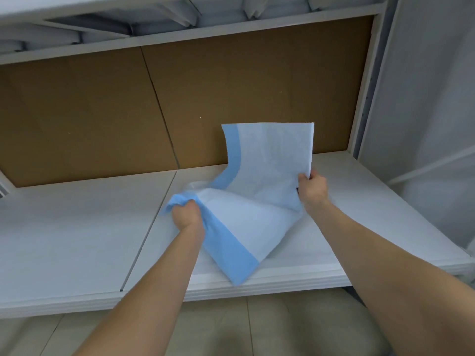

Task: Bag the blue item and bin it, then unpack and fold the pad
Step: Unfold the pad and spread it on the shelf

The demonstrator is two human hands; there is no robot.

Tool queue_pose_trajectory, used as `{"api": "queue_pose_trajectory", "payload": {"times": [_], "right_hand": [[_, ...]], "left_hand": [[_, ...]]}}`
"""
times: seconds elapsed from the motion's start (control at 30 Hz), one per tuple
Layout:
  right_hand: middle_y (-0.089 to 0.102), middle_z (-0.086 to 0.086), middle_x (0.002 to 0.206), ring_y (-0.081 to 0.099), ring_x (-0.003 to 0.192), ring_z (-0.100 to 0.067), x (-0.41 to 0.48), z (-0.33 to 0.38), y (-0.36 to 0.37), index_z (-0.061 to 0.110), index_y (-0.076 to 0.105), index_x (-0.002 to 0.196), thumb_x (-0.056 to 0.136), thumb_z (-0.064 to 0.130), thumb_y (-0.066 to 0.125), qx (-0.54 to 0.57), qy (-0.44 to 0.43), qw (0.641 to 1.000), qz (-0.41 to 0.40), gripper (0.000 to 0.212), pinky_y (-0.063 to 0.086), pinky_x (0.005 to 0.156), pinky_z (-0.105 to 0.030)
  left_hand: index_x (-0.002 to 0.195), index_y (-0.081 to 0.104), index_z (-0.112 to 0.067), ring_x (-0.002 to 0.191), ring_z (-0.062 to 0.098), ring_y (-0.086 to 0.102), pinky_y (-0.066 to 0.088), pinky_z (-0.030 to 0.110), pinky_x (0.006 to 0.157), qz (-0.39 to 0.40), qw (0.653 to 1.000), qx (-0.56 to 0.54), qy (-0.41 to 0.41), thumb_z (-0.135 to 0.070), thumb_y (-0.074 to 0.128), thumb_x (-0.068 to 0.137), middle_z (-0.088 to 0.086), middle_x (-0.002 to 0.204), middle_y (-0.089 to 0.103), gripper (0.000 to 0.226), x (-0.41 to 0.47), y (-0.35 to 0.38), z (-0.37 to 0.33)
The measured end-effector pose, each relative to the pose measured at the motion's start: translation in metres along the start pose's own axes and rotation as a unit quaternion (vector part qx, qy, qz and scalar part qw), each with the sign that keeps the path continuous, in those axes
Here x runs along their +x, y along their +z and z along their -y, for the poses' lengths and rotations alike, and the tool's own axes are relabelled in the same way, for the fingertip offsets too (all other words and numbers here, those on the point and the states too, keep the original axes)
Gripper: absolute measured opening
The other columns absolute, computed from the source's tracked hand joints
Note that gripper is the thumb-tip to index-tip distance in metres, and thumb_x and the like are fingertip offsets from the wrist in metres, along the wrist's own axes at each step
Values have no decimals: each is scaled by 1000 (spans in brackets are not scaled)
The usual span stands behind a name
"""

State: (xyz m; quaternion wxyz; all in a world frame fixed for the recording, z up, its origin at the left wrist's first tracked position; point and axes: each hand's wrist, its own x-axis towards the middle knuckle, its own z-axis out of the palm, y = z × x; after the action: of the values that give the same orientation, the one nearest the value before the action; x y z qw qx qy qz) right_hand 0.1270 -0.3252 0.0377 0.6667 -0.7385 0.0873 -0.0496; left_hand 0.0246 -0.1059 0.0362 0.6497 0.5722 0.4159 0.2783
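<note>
A broad white laminate shelf board [77,240] ran across the view, with a brown cardboard back panel [102,111] standing behind it. Above the right half of that board was the thin white absorbent pad with a pale blue border [257,214], partly opened and held in the air by both hands. Its long axis ran from the near blue corner, which hung over the shelf's front edge, up and away to the far edge. That far half stood almost upright and curled in front of the cardboard. The nearer half sloped down toward the person, and a soft bend divided the two halves. The blue band lay along the pad's left side. The pad looked very light, limp and papery. It would probably sag wherever it was unsupported and keep a crease once pressed. It was best taken at corners or along the border, with the hands well apart to keep it taut. The left hand [186,214] was clenched around a bunched blue corner. The right hand [312,186] pinched the right edge of the upright half between thumb and fingers.
</note>
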Motion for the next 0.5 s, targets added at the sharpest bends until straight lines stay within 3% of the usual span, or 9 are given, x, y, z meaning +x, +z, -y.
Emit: {"api": "queue_pose_trajectory", "payload": {"times": [0.1,0.17,0.27,0.37,0.43,0.5], "right_hand": [[54,-10,128,55,115,-28,1,5,5,13,34,147,97,14,51,-2,25,1000,18,53,43,100,-33],[47,-13,138,50,123,-31,1,0,7,9,30,147,93,14,56,-72,40,996,29,60,42,98,-33],[52,-17,132,56,111,-35,-8,-10,6,7,44,131,84,19,64,-175,75,981,41,52,50,90,-37],[51,-14,126,58,105,-33,-20,-23,3,9,45,126,79,30,67,-241,104,963,63,55,51,84,-35],[53,-12,122,62,99,-31,-30,-28,3,11,45,123,73,35,70,-243,116,960,79,61,56,83,-38],[57,-11,118,65,89,-28,-36,-31,5,12,46,118,66,35,74,-200,141,965,95,64,60,69,-37]], "left_hand": [[130,49,4,121,33,54,44,38,100,20,998,35,-47,-3,40,96,18,132,55,36,8,-4,15],[130,49,4,120,35,54,44,45,103,67,992,74,-76,1,39,94,18,133,54,38,12,-5,29],[129,48,4,118,35,55,45,48,100,98,984,79,-126,6,38,91,17,128,56,40,1,-12,36],[133,43,2,104,30,54,47,43,91,113,980,82,-140,7,37,91,19,120,54,43,-9,-16,37],[135,42,2,95,27,51,47,40,83,126,979,82,-140,7,37,91,15,108,51,44,-11,-16,35],[135,42,1,84,28,55,50,37,74,138,977,66,-151,8,37,90,13,96,52,46,-12,-14,36]]}}
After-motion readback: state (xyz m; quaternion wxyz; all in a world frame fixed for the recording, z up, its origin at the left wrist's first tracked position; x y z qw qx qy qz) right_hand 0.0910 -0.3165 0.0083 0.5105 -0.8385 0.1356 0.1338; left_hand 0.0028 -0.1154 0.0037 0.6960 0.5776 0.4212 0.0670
